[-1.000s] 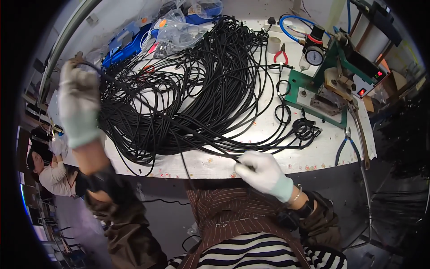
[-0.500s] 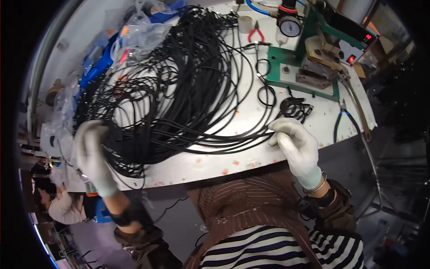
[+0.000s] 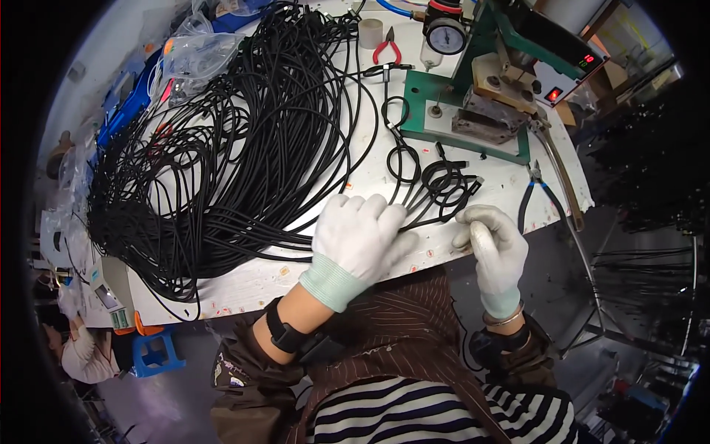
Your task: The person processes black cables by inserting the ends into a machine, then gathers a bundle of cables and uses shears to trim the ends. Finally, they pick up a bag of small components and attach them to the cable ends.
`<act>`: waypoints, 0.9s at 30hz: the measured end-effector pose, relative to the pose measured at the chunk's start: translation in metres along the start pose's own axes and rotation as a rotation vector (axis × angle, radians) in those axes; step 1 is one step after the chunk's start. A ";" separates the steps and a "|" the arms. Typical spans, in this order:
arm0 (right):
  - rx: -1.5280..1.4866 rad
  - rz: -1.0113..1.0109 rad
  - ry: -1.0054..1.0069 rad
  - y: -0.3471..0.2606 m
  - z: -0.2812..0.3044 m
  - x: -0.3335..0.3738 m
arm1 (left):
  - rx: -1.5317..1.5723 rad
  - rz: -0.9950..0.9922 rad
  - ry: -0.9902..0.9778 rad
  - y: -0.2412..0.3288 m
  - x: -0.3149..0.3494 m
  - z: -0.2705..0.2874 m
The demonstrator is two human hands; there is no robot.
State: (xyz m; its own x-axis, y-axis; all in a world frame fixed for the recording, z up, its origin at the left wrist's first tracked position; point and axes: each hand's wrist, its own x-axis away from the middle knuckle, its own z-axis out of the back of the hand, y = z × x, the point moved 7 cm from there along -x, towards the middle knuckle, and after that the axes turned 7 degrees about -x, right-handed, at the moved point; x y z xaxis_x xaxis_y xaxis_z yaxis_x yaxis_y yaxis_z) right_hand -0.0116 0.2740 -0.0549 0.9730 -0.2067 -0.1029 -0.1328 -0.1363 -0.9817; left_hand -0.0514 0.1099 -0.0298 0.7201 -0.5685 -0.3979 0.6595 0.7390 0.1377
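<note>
Long black cables (image 3: 266,140) cover the left and middle of the white table (image 3: 244,292) in a thick, looping bundle. My left hand (image 3: 359,240), in a white glove, is curled over a strand of them near the front edge, back of the hand up; its fingertips are hidden. Just beyond, cable ends with small connectors lie in a coiled cluster (image 3: 447,185). To the right of that cluster, my gloved right hand (image 3: 497,251) is closed, thumb against bent fingers. Whatever it pinches, if anything, does not show.
A green bench press (image 3: 466,133) with a lit display stands at the back right, a pressure gauge (image 3: 446,37) beside it. Red-handled pliers (image 3: 387,50) and blue-handled pliers (image 3: 534,192) lie on the table. Clear plastic bags (image 3: 196,63) sit at the back left. A person (image 3: 89,351) is at far left.
My left hand has come from the left end of the bundle to the strand near the cable ends. My right hand has come off the visible cable strand. The view has shifted.
</note>
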 end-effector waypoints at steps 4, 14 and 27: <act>-0.057 -0.049 -0.001 0.006 0.004 -0.005 | -0.130 -0.033 -0.036 0.010 -0.005 -0.009; -0.048 -0.174 -0.038 0.006 0.005 -0.006 | 0.719 0.640 0.395 -0.044 0.007 0.049; 0.333 0.239 -0.753 -0.029 -0.065 0.010 | 1.313 0.660 -0.199 -0.017 0.053 0.000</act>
State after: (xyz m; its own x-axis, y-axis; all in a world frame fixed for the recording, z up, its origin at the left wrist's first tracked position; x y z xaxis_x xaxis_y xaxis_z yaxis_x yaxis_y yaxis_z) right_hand -0.0102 0.2124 -0.0167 0.8079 0.5209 -0.2757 -0.4022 0.1452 -0.9040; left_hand -0.0242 0.0675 -0.0528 0.9053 -0.3875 0.1738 -0.1500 0.0911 0.9845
